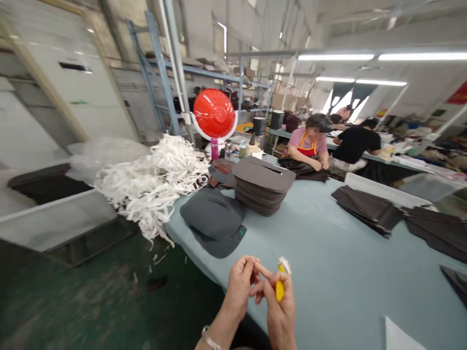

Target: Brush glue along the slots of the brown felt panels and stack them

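Observation:
Over the near edge of the table, my left hand [241, 281] and my right hand [279, 296] come together at the fingertips. In the right hand is a slim yellow tool [280, 290] with a ragged white end, held upright against the fingers; its exact kind does not show. The left thumb and fingers are pinched beside the right index finger, and anything between them is too small to make out. Just beyond lie a dark grey flat piece [215, 221] with a small green mark and a thick stack of dark brown cut pieces [264, 187].
White strips [156, 175] heap over the table's left corner. A red round heater or fan [214, 113] stands behind bottles. Dark folded pieces [368, 209] lie at the right on the pale blue-green table [321, 272]. Across it a person in a red apron [308, 143] works.

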The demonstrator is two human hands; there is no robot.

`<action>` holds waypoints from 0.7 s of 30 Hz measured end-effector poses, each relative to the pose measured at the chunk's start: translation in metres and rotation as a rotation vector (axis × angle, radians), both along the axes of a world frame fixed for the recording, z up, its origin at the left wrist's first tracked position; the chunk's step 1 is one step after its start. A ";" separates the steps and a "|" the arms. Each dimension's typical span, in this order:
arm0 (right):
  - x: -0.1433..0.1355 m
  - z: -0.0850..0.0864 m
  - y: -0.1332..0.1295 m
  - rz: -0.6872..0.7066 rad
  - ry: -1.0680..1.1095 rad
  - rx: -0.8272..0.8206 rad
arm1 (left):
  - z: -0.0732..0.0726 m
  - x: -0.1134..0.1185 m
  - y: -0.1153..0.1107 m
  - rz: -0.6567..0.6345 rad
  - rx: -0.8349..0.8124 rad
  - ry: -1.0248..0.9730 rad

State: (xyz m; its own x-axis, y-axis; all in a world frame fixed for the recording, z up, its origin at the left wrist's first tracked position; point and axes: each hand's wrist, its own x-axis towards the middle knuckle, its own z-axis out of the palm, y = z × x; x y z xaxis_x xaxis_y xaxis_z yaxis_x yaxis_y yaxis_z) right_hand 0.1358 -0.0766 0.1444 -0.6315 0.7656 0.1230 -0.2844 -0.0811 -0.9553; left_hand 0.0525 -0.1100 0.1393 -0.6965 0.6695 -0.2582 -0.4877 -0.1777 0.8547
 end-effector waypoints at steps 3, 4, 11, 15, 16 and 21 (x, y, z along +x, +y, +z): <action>-0.024 -0.016 -0.012 0.087 -0.106 0.133 | -0.020 -0.027 -0.018 0.223 -0.088 -0.033; -0.030 -0.019 -0.014 0.109 -0.138 0.184 | -0.025 -0.037 -0.025 0.303 -0.107 -0.041; -0.055 -0.016 0.006 0.261 -0.252 0.474 | -0.047 -0.073 -0.087 0.485 -0.229 0.048; -0.054 -0.016 0.039 0.222 -0.294 0.490 | -0.082 -0.056 -0.117 0.490 -0.335 -0.055; -0.052 -0.019 0.049 0.219 -0.294 0.473 | -0.094 -0.050 -0.124 0.448 -0.348 -0.038; -0.038 -0.047 0.088 0.173 -0.301 0.255 | -0.127 -0.037 -0.138 0.474 -0.686 0.176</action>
State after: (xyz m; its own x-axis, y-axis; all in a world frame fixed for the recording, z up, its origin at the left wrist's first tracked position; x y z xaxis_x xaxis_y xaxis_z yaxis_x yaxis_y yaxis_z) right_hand 0.0981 0.0113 0.0972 -0.7842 0.6146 0.0853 0.0069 0.1460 -0.9893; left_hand 0.0158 -0.2476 0.0118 -0.9315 0.0320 -0.3622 -0.3428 0.2555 0.9040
